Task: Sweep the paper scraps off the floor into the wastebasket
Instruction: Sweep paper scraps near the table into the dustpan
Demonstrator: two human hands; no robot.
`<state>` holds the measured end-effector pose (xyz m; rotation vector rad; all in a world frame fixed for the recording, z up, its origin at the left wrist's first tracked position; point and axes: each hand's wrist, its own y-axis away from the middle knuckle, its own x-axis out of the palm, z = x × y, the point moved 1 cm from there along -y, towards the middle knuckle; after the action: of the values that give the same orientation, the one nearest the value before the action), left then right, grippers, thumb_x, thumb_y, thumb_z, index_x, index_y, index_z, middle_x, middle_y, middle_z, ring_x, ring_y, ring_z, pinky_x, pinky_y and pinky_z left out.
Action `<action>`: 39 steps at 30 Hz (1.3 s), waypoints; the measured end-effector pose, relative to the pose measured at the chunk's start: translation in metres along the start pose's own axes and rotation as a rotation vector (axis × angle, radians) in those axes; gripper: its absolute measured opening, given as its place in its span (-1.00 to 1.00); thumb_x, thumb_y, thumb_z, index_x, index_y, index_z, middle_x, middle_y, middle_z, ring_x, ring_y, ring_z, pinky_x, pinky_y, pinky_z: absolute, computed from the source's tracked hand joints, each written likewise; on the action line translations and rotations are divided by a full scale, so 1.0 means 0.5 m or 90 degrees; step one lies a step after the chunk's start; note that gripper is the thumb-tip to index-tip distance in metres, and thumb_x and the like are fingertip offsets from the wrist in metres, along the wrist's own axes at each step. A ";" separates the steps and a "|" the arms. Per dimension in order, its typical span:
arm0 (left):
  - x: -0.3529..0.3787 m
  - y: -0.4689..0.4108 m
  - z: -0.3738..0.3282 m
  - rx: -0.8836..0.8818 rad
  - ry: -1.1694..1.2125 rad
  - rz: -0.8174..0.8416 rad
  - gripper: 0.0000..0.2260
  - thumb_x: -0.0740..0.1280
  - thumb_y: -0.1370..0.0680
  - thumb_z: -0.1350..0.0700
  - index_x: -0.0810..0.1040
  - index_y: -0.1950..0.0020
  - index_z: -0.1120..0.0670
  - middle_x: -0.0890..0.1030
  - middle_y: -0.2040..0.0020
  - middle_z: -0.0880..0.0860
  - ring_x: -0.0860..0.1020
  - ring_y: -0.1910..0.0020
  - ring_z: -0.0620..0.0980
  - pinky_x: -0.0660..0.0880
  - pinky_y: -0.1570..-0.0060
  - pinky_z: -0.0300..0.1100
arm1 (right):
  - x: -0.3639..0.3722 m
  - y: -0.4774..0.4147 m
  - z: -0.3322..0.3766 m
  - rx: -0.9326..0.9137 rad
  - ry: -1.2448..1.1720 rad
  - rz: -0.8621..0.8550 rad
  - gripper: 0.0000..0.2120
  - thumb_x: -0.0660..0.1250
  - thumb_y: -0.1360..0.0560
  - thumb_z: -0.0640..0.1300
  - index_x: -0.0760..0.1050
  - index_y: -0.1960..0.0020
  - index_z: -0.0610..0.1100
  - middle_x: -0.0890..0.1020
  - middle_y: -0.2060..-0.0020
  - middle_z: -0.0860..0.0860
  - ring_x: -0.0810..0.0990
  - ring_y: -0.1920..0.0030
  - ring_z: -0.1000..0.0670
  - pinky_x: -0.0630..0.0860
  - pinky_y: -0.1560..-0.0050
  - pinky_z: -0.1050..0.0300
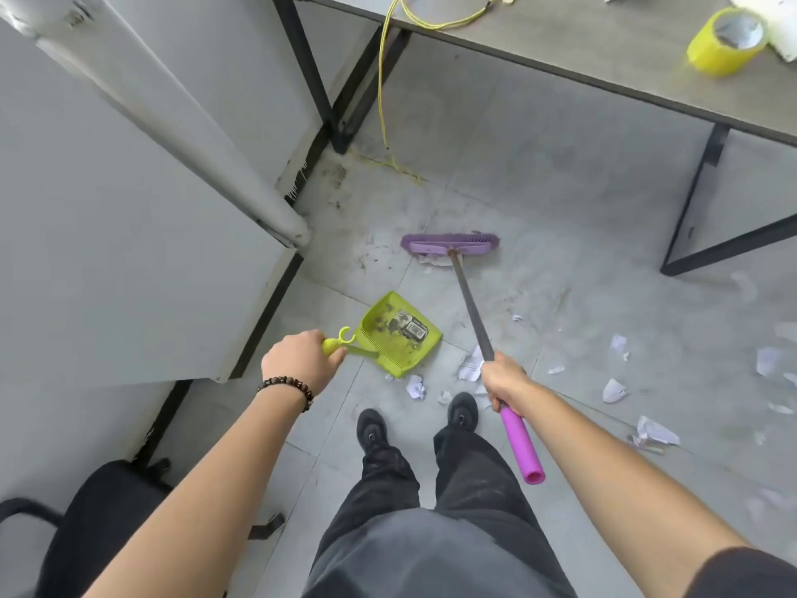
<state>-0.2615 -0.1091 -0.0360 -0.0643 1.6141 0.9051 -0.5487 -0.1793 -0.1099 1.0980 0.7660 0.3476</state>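
Scraps (613,390) lie strewn on the floor (560,209) near my feet and rightward, light and crumpled, likely to skitter I judge, so I'd sweep gently, my right hand (504,379) gripping the broom (470,304) mid-shaft and my left hand (297,360) gripping the dustpan (379,321) handle.

Open tiled floor (582,261) ahead, wall panel (129,252) close left, desk (604,49) overhanging at right

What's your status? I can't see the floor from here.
Left grip on dustpan, right grip on broom. Paper scraps scattered on floor, mostly right. Wastebasket not in view.
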 end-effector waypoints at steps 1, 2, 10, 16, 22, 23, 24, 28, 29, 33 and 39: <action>-0.001 -0.002 0.000 0.011 -0.036 0.014 -0.66 0.24 -0.52 -0.26 0.55 0.02 -0.01 0.64 0.10 0.02 0.62 0.09 0.11 0.45 0.22 -0.16 | 0.008 0.021 -0.004 -0.003 0.009 0.004 -0.56 0.00 -0.42 -0.29 0.37 -0.23 -0.06 0.48 0.43 -0.16 0.40 0.58 -0.07 0.42 0.49 0.14; -0.003 -0.004 0.000 0.020 -0.058 0.033 -0.67 0.24 -0.53 -0.23 0.54 0.04 0.03 0.64 0.10 0.03 0.61 0.10 0.12 0.47 0.21 -0.16 | 0.015 0.043 -0.009 -0.005 0.019 0.018 -0.57 0.00 -0.43 -0.29 0.37 -0.24 -0.07 0.47 0.43 -0.14 0.39 0.56 -0.06 0.41 0.50 0.15; -0.033 -0.018 -0.006 0.043 0.000 0.111 -0.89 0.25 -0.51 0.08 0.46 0.13 0.11 0.45 0.30 0.04 0.49 0.19 0.14 0.41 0.20 -0.13 | 0.000 0.140 -0.040 0.101 -0.101 0.048 -0.76 0.02 -0.55 -0.23 0.46 0.06 -0.07 0.33 0.51 -0.04 0.21 0.64 0.09 0.16 0.61 0.36; -0.013 -0.020 0.042 0.050 0.025 0.148 -0.88 0.24 -0.50 0.09 0.51 0.15 0.11 0.48 0.31 0.03 0.49 0.29 0.08 0.40 0.27 -0.16 | 0.022 0.131 0.029 0.043 -0.118 -0.019 -0.76 0.00 -0.53 -0.26 0.44 0.03 -0.14 0.36 0.45 -0.09 0.24 0.61 0.05 0.18 0.62 0.36; 0.022 -0.032 0.113 0.025 0.108 0.190 -0.82 0.20 -0.49 0.05 0.51 0.16 0.13 0.62 0.31 0.07 0.60 0.33 0.08 0.48 0.33 -0.20 | 0.112 0.072 0.068 0.013 0.055 -0.019 -0.72 0.03 -0.50 -0.32 0.45 -0.10 -0.24 0.46 0.43 -0.16 0.41 0.52 -0.08 0.40 0.50 0.15; 0.024 -0.034 0.123 0.016 0.131 0.211 -0.82 0.19 -0.47 0.08 0.52 0.16 0.14 0.65 0.33 0.08 0.62 0.37 0.08 0.53 0.34 -0.19 | 0.134 0.081 0.057 0.014 0.096 -0.016 -0.74 0.06 -0.50 -0.32 0.44 -0.10 -0.24 0.48 0.40 -0.16 0.44 0.48 -0.10 0.46 0.43 0.09; 0.025 -0.035 0.130 0.006 0.162 0.235 -0.82 0.18 -0.46 0.11 0.53 0.14 0.16 0.67 0.34 0.10 0.64 0.40 0.08 0.59 0.34 -0.16 | 0.156 0.101 0.041 0.020 0.134 -0.014 -0.72 0.08 -0.48 -0.34 0.44 -0.13 -0.25 0.51 0.39 -0.17 0.47 0.46 -0.11 0.51 0.36 0.04; 0.024 -0.048 0.131 0.003 0.270 0.305 -0.78 0.17 -0.44 0.20 0.56 0.07 0.26 0.71 0.25 0.18 0.71 0.33 0.15 0.63 0.27 0.00 | 0.214 0.211 -0.050 0.051 0.111 0.036 -0.62 0.01 -0.49 -0.32 0.42 -0.23 -0.16 0.46 0.43 -0.14 0.41 0.59 -0.06 0.38 0.56 0.18; 0.021 -0.050 0.127 0.006 0.283 0.316 -0.79 0.17 -0.44 0.22 0.55 0.10 0.27 0.71 0.23 0.20 0.69 0.35 0.17 0.59 0.30 -0.05 | 0.213 0.237 -0.072 0.067 0.063 0.052 -0.63 -0.01 -0.51 -0.29 0.42 -0.21 -0.13 0.42 0.44 -0.12 0.37 0.61 -0.03 0.31 0.59 0.22; -0.005 -0.049 0.109 0.015 0.293 0.319 -0.87 0.21 -0.43 0.23 0.50 0.27 0.22 0.66 0.29 0.19 0.50 0.44 0.11 0.44 0.34 -0.18 | 0.170 0.310 -0.117 0.147 -0.145 0.119 -0.75 0.02 -0.62 -0.16 0.44 -0.15 -0.01 0.28 0.57 0.02 0.17 0.64 0.11 0.13 0.64 0.38; -0.018 0.024 0.141 0.030 0.262 0.230 -0.72 0.21 -0.54 0.11 0.33 0.36 0.15 0.39 0.46 0.08 0.33 0.50 0.03 0.27 0.45 -0.27 | 0.137 0.344 -0.121 0.162 -0.280 0.122 -0.77 0.10 -0.66 -0.01 0.37 0.07 -0.13 0.27 0.54 0.03 0.14 0.66 0.15 0.09 0.71 0.40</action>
<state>-0.2075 -0.0638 -0.0201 0.0831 2.0716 1.1843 -0.5247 -0.0225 0.0029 1.4323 0.3180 0.1598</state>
